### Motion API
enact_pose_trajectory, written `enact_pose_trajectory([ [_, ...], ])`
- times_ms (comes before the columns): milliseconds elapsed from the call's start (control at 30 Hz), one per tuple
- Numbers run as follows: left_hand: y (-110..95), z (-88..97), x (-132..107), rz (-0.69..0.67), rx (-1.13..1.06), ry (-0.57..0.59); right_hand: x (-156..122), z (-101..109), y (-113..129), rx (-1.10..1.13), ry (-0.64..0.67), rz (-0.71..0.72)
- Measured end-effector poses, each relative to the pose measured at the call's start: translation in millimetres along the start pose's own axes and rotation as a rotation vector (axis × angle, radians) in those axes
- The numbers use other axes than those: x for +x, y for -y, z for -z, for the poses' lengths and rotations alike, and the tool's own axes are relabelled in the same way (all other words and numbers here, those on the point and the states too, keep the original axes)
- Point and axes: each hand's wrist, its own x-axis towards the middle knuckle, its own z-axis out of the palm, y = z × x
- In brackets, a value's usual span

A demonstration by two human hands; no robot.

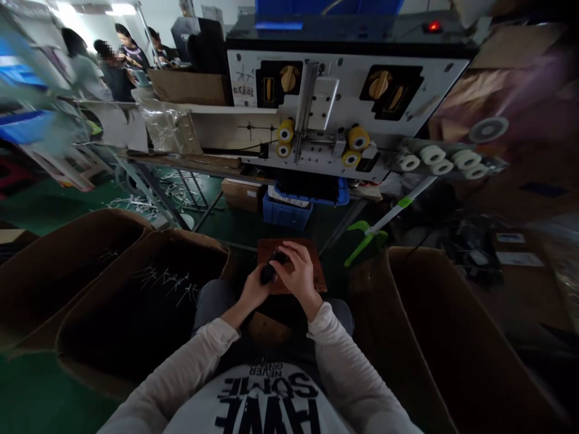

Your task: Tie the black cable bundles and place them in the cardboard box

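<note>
I sit with both hands together over my lap, above a brown wooden board (316, 274). My left hand (254, 290) is closed around a small black object (270, 269) that I cannot name. My right hand (297, 271) curls over the top of the same object, fingers bent and pressed on it. Both sleeves are light-coloured.
Large open cardboard boxes stand at my left (136, 301) and right (452, 337); the left one holds several thin white pieces. Ahead is a white machine (344, 108) with yellow rollers on a bench, a blue crate (289, 211) beneath. Several people stand far left at the back.
</note>
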Motion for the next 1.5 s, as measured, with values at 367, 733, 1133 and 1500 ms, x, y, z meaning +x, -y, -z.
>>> enact_pose_trajectory([
  [367,-7,2.5,3,-0.010,0.024,-0.004,-6,-4,0,0.019,0.026,-0.061],
  [733,-12,4.7,3,-0.006,-0.006,0.000,-5,-6,-3,0.121,0.002,0.010],
  [1133,-21,20.9,0,0.301,-0.556,0.294,-10,6,14,0.059,0.182,-0.031],
  [1500,-23,15.1,-8,0.262,-0.555,0.326,4,16,24,-0.169,0.363,0.017],
])
